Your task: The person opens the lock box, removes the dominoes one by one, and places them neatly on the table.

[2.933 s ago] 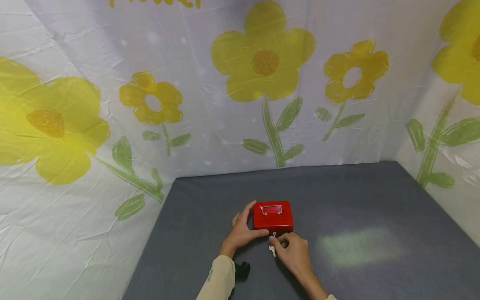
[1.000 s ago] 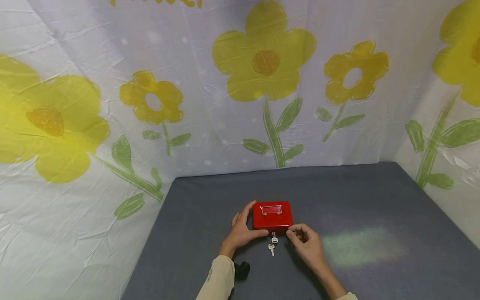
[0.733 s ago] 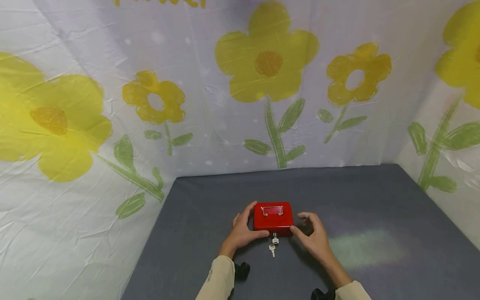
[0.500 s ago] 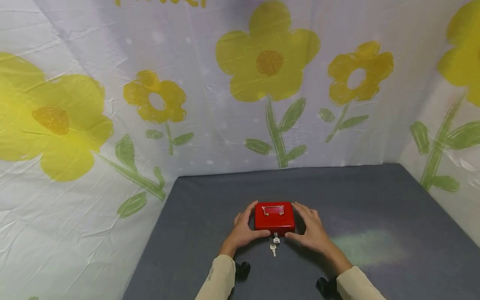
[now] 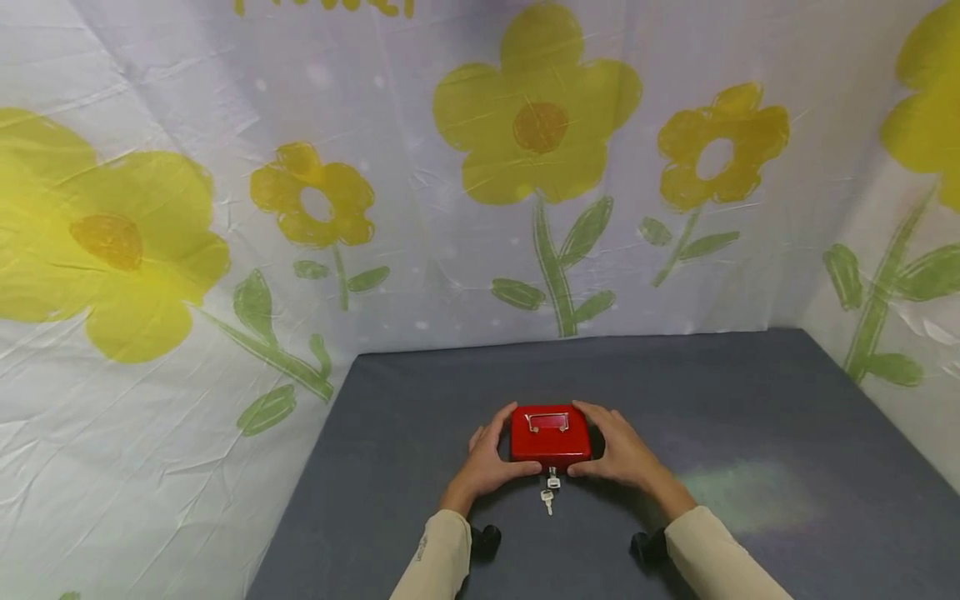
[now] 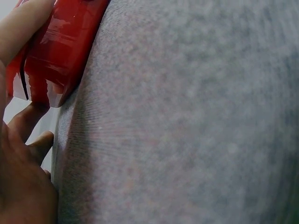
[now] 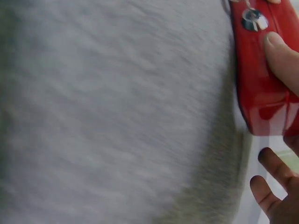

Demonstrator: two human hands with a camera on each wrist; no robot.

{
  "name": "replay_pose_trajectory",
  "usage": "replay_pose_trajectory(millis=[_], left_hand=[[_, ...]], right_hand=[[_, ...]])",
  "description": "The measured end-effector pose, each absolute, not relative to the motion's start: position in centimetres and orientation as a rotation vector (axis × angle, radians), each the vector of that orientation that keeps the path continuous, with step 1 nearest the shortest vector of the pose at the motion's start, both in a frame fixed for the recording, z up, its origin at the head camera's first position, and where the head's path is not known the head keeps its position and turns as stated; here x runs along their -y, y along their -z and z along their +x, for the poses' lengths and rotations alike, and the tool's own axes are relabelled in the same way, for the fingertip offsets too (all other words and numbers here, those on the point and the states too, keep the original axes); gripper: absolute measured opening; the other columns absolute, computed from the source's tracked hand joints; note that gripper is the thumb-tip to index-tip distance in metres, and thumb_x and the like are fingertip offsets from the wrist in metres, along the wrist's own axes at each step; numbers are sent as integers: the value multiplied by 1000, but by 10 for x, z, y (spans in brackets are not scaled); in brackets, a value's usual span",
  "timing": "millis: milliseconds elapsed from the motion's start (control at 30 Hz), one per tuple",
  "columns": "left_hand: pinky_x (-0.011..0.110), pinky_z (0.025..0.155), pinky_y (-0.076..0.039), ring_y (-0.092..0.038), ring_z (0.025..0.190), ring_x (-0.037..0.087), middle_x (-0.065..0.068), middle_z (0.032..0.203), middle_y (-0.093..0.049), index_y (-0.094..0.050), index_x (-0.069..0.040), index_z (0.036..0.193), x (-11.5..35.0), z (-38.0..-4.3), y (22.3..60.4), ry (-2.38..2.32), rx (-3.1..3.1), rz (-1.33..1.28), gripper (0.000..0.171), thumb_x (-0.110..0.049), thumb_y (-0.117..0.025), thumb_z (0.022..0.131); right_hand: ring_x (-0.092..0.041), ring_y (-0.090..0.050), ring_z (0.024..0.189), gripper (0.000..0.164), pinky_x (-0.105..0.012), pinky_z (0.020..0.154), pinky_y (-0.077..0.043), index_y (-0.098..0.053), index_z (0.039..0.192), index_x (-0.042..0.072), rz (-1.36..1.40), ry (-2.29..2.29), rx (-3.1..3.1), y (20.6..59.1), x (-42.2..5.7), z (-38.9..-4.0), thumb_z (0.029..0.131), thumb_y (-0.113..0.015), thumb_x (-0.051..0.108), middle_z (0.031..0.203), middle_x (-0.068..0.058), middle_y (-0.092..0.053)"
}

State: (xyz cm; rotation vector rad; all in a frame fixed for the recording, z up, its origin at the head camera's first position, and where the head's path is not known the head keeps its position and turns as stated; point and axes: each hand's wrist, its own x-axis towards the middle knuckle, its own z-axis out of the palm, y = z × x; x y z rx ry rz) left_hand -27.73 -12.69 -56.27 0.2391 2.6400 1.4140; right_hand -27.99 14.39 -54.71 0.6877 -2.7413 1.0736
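A small red cash box (image 5: 540, 446) with a wire handle on its lid rests on the dark cloth, lid down. My left hand (image 5: 482, 467) grips its left side, thumb along the front face and fingers reaching to the back corner. Opposite it, my right hand (image 5: 621, 450) holds the right side in the same way. One key (image 5: 553, 482) sits in the front lock between the two thumbs, and a second key (image 5: 547, 498) hangs below it. In the right wrist view, my right thumb (image 7: 280, 56) presses the front beside the silver lock (image 7: 254, 20).
Grey cloth covers the table (image 5: 420, 383). A white curtain (image 5: 420, 250) printed with yellow flowers rises behind the table and along its sides. Black wrist devices (image 5: 486, 542) sit below both cuffs.
My right hand has left the key at the lock, moved right, and spread round the box's right side. The left hand keeps its hold; the box stays in place.
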Motion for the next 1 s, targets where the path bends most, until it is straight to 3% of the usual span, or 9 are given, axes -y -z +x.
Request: replay_pose_trajectory(millis=[167,267,433,633,833,1000], left_hand=[[72,119,-16,-18,153,41,0,162,-41,-33,-44,155,127,-277,561,-1423,-2639,251,101,-51,-88,70],[71,119,-19,-25,150,38,0,160,-44,-35,-42,154,126,-277,560,-1431,-2631,251,101,-50,-89,70],[71,111,-34,-33,145,35,2,159,-46,-37,-41,154,125,-280,559,-1449,-2607,230,100,-49,-89,69],[69,108,-39,-37,144,33,1,158,-47,-38,-41,153,124,-283,557,-1453,-2592,215,98,-50,-89,70],[68,109,-39,-40,144,33,3,157,-48,-39,-38,153,124,-283,552,-1467,-2570,217,97,-49,-89,70],[67,112,-37,-41,145,31,3,158,-47,-37,-36,154,126,-284,549,-1465,-2552,237,97,-51,-88,72]], right_hand=[[-41,-53,130,100,-70,114,-31,-48,150,10,683,-1131,2809,540,-147,-283,67,-93,44,146,-18,-57],[-40,-53,130,100,-68,111,-37,-47,151,14,650,-1170,2850,540,-149,-284,68,-92,47,148,-16,-56],[-31,-57,116,98,-58,98,-51,-49,150,15,636,-1220,2847,541,-151,-286,68,-93,46,142,-13,-60],[-24,-57,105,96,-50,91,-54,-49,149,15,634,-1273,2864,540,-153,-290,69,-92,45,136,-12,-62],[-34,-58,121,96,-61,100,-50,-47,151,14,625,-1340,2886,537,-153,-292,70,-91,44,146,-16,-57],[-36,-58,125,95,-61,102,-50,-46,151,14,616,-1377,2900,536,-153,-294,73,-90,45,147,-16,-56]])
